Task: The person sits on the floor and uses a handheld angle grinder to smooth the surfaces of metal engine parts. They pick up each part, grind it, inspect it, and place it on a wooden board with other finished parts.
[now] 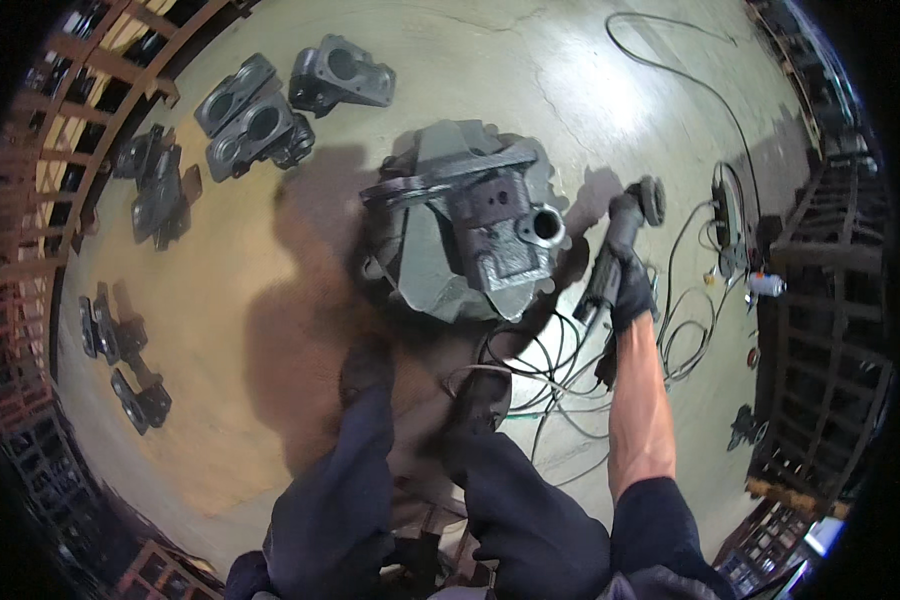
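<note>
My right hand (635,288), in a dark glove, is closed round the body of an angle grinder (625,222). The grinder's round disc end points away from me and stands to the right of a large metal casting (507,232), apart from it. That casting, dark grey with a round bore on its right side, rests on a grey faceted base (425,265) in front of my feet. No part of my left hand shows.
Several similar castings (260,125) sit on the floor at the far left, with smaller metal parts (135,402) nearer. Loops of cable (570,375) lie between my feet and the grinder. A power strip (727,225) and a small bottle (767,284) are at the right. Metal racks (820,350) line both sides.
</note>
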`<state>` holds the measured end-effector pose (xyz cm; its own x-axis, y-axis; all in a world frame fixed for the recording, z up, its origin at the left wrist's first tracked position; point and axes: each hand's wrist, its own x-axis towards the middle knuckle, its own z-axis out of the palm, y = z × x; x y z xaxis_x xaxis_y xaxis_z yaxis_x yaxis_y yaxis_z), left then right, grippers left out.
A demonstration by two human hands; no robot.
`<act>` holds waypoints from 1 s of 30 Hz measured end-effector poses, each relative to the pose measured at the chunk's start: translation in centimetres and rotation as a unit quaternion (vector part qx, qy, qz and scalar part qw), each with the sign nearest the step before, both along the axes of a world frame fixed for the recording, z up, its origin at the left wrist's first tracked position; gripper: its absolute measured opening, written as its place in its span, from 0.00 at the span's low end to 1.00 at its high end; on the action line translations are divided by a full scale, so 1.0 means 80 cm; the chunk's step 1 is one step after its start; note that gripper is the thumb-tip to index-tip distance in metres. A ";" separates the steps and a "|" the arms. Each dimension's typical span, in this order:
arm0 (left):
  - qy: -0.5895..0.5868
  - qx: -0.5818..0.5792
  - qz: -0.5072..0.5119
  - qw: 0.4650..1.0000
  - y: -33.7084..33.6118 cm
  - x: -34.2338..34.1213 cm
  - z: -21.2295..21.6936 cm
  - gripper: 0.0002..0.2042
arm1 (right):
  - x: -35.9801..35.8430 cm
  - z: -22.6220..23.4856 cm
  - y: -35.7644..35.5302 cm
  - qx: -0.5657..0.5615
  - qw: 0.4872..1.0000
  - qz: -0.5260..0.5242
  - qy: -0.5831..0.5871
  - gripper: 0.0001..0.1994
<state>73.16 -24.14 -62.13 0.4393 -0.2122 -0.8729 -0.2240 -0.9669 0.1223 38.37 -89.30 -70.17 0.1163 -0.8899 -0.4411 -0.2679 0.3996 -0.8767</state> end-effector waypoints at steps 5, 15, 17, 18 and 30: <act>0.013 -0.011 0.050 0.999 0.002 -0.033 -0.002 0.15 | 0.041 0.116 0.035 0.129 0.978 -0.079 -0.141 0.19; -0.068 -0.155 -0.034 0.985 -0.076 0.073 0.089 0.18 | 0.085 0.316 0.105 0.060 0.961 -0.111 -0.245 0.21; -0.112 -0.258 -0.062 0.958 -0.144 0.116 0.118 0.18 | 0.077 0.381 0.117 0.041 0.960 -0.094 -0.261 0.19; -0.147 -0.310 -0.068 0.937 -0.176 0.136 0.154 0.19 | 0.086 0.404 0.128 0.034 0.953 -0.080 -0.290 0.18; 0.050 -0.670 0.012 0.740 -0.490 -0.236 0.454 0.41 | 0.078 0.525 0.236 -0.369 0.911 0.067 -0.174 0.17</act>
<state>54.32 -63.36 -25.80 0.4037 -0.9107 0.0871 -0.1340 0.0353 0.9903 44.61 -70.42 -28.16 0.2644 -0.8964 0.3557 0.0741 -0.3488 -0.9343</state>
